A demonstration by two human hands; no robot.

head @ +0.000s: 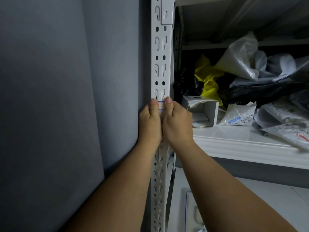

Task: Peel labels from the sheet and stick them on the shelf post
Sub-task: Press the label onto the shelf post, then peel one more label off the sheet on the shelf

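One label (161, 105) is on the shelf post (161, 67), pressed by thumbs of left hand (150, 124) and right hand (177, 124) (other fingers curled, grasping nothing visible); more labels probably remain.

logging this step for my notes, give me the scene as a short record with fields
label: white label with blue border, lying on the shelf post
left hand: left hand, thumb pressing the label's left end
right hand: right hand, thumb pressing the label's right end
post: white slotted metal upright, beside a grey wall
shelf contents: open white carton, yellow bag, black bag, clear plastic bags
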